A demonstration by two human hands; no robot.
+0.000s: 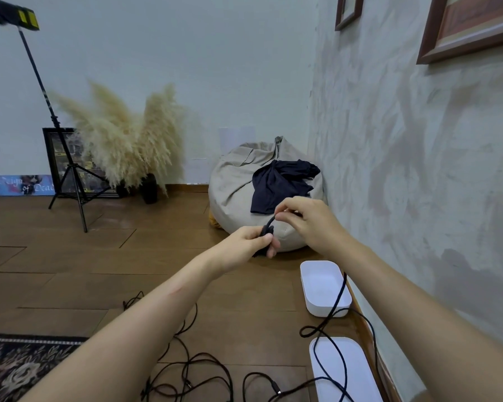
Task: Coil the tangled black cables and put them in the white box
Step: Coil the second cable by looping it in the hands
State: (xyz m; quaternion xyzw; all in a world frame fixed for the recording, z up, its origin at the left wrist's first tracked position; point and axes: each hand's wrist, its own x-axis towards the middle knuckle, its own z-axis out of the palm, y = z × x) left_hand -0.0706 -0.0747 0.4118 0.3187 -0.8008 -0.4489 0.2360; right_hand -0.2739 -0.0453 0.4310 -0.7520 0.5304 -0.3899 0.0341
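- Loose black cables [215, 358] sprawl on the wood floor [70, 256] at bottom; one strand crosses the white lid [357, 372].
- Left hand [253, 239] clenched around a small coiled cable bundle [266, 232], held up mid-air.
- Right hand [302, 219] pinches the strand rising from that bundle.
- White box [311, 288] sits open by the wall, below the hands; a cable drapes over its right rim.
- Behind: beanbag [238, 181] with dark cloth [276, 187]; tripod [70, 169] and pampas grass [128, 140] far left.
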